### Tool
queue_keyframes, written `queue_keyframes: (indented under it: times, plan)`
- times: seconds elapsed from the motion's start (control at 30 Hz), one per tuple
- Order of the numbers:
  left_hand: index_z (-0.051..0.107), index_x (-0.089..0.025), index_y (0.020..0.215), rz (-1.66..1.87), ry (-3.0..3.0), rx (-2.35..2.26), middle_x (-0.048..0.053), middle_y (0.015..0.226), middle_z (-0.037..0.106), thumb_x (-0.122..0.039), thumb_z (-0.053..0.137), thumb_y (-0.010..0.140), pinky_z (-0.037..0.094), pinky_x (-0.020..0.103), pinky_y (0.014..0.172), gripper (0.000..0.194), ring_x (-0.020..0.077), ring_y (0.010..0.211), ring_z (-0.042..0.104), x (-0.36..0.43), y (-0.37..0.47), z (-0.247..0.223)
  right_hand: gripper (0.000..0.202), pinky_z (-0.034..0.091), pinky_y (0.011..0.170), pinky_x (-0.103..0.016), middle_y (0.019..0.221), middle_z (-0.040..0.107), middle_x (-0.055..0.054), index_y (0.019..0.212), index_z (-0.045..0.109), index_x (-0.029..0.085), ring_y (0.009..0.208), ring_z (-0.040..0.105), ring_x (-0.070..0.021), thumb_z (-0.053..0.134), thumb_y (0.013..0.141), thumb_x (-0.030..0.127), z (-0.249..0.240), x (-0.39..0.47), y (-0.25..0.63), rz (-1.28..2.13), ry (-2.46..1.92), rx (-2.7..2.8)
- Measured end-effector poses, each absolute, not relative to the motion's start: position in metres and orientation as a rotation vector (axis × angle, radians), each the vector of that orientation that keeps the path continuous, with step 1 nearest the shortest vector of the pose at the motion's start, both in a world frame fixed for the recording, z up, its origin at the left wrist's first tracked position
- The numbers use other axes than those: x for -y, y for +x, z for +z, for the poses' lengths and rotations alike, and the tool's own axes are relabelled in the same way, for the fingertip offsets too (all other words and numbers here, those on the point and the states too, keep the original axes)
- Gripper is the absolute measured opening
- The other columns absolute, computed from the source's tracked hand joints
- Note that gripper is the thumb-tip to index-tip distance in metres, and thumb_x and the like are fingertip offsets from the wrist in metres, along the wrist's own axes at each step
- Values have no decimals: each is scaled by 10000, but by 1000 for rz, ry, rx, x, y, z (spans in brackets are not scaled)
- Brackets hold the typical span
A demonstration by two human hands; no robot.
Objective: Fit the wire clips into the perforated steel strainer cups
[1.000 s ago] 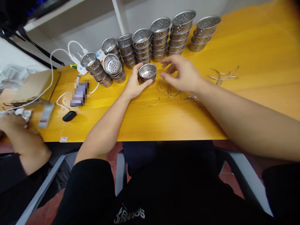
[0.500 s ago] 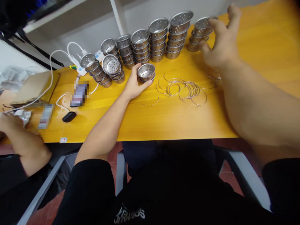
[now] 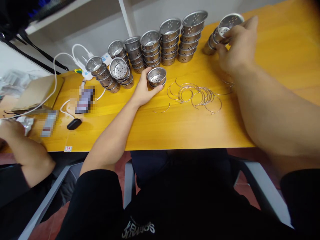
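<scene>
My left hand (image 3: 145, 89) is curled around a short stack of perforated metal cups (image 3: 157, 76) on the table, thumb at the front and fingers behind. At the far right, my right hand (image 3: 238, 45) grips the top cup (image 3: 230, 24) of another small stack by its near side. That stack leans to the right, its lower cups (image 3: 210, 46) still nested beneath and partly hidden by my fingers. Between my hands lies a loose heap of thin wire rings (image 3: 197, 95). One curved wire (image 3: 162, 109) sits apart on its left.
Several taller stacks of perforated cups (image 3: 168, 43) line the back of the table. Toward the left are a phone (image 3: 85, 100), white cables, a black oval object (image 3: 74, 124) and a cardboard box (image 3: 37, 91). Another person's arm (image 3: 31, 156) rests at the far left edge.
My right hand has closed on the top cup of the right stack, which now tilts to the right. My left hand stays on its cups.
</scene>
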State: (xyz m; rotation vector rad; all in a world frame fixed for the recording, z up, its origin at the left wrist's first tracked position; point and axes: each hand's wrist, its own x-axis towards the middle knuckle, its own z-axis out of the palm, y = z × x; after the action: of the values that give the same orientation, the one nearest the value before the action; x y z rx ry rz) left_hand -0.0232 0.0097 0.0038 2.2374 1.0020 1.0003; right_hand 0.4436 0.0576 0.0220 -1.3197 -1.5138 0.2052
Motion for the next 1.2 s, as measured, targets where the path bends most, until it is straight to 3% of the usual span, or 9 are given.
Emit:
queue_keyframes:
  times: [0.2,0.37,0.5,0.6,0.7,0.87,0.93,1.07,1.2]
  plan:
    - [398,-336,1876,1015,2229,-1025,245,1934,589,-1070,879,887,499,688,1572,1322,438,1797,653,-15,-23,-2,329,431,1322,-698,1591,605,-217,1139,753,355,1438,567,-458,1035,970,356,24,-52,441,127,-1320,1499]
    - [387,-345,1886,1004,2235,-1027,243,1951,570,-1078,866,891,490,689,1574,1326,435,1807,644,-16,-23,-4,486,442,1328,-651,1590,604,-200,1246,801,320,1428,567,-414,1091,891,159,30,-47,434,126,-1411,1457]
    - [389,-337,1887,1014,2234,-1012,240,1945,587,-1059,856,920,502,662,1571,1294,424,1796,656,-12,-22,-1,595,514,1329,-536,1685,538,-231,1410,765,231,1351,641,-323,1079,930,76,44,-36,417,170,-1556,1447]
    - [369,-312,1888,1019,2231,-1037,248,1937,589,-1083,851,899,477,674,1585,1343,441,1810,642,-13,-23,-4,436,542,1343,-505,1714,541,-247,1287,755,257,1449,639,-332,1031,983,111,60,-20,404,168,-1659,1487]
    - [330,-316,1897,981,2260,-1065,244,1956,567,-1102,819,906,459,663,1598,1356,445,1842,612,-18,-26,-8,264,562,1355,-538,1785,512,-217,1269,740,346,1603,586,-353,910,1082,270,74,-1,395,205,-1650,1590]
    - [254,-333,1927,945,2309,-1056,233,1983,535,-1074,781,963,442,631,1609,1325,433,1872,580,-24,-29,-14,382,451,1418,-645,1815,501,-209,1440,782,371,1698,483,-443,863,1103,532,85,16,388,217,-1762,1595]
    - [227,-329,1938,935,2318,-1055,236,1984,529,-1070,773,971,434,629,1611,1335,434,1878,572,-26,-30,-16,421,413,1448,-629,1821,501,-215,1515,784,350,1708,468,-441,829,1126,505,85,17,388,214,-1785,1589]
    - [231,-338,1925,931,2307,-1036,238,1989,518,-1091,780,947,453,618,1596,1351,428,1857,594,-30,-31,-20,604,406,1480,-552,1840,491,-259,1702,704,221,1747,490,-428,792,1106,275,80,11,389,173,-1813,1571]
    - [225,-355,1935,931,2307,-1006,223,1994,519,-1081,776,960,433,621,1610,1335,421,1863,585,-33,-34,-22,487,453,1432,-604,1809,511,-267,1578,730,249,1720,518,-461,828,1103,294,76,5,391,163,-1787,1579]
